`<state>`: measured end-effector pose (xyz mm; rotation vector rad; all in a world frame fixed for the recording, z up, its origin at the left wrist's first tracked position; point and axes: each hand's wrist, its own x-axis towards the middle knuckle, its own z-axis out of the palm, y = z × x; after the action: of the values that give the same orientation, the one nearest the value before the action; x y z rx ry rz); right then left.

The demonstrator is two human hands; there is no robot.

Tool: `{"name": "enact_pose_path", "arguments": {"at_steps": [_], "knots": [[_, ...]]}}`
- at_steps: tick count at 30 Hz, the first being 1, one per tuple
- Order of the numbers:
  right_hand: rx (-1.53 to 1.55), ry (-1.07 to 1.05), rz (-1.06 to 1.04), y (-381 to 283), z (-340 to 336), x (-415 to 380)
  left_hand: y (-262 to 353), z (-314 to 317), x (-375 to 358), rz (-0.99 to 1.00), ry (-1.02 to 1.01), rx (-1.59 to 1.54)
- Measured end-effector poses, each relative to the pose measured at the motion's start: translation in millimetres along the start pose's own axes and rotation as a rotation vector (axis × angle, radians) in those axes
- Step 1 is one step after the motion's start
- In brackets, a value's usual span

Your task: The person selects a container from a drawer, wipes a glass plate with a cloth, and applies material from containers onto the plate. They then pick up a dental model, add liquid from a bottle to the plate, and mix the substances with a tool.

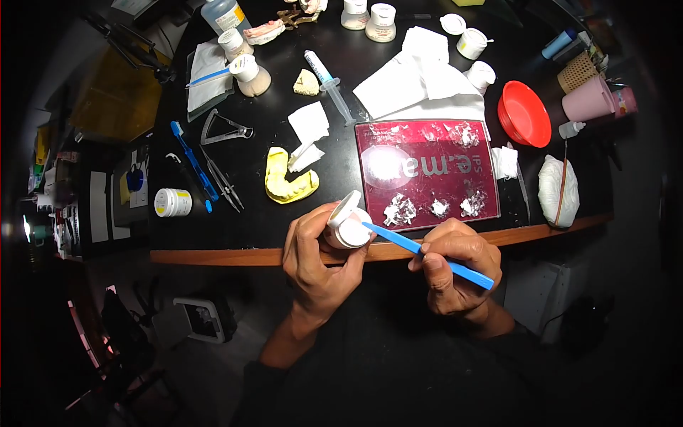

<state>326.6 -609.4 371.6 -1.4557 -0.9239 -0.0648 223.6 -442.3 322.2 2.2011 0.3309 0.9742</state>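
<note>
Gripping a round white jar [351,234], left fingers [308,238] curl while right fingers [455,247] pinch a slim blue, perhaps plastic, spatula [398,240].

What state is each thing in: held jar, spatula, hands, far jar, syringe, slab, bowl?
Held jar: lid flipped open
Blue spatula: held, tip at the held jar's mouth
Left hand: closed around jar
Right hand: gripping spatula
Far jar: open, lid beside it
Syringe: lying, plunger drawn out
Maroon slab: flat, dotted with white clumps
Red bowl: upright
</note>
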Motion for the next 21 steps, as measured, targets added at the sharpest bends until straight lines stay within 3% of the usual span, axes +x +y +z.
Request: {"name": "enact_pose_path", "arguments": {"at_steps": [21], "knots": [[0.012, -0.012, 0.054, 15.7, 20.2, 2.0, -2.1, 1.5, -2.8, 0.002, 0.003, 0.008]]}}
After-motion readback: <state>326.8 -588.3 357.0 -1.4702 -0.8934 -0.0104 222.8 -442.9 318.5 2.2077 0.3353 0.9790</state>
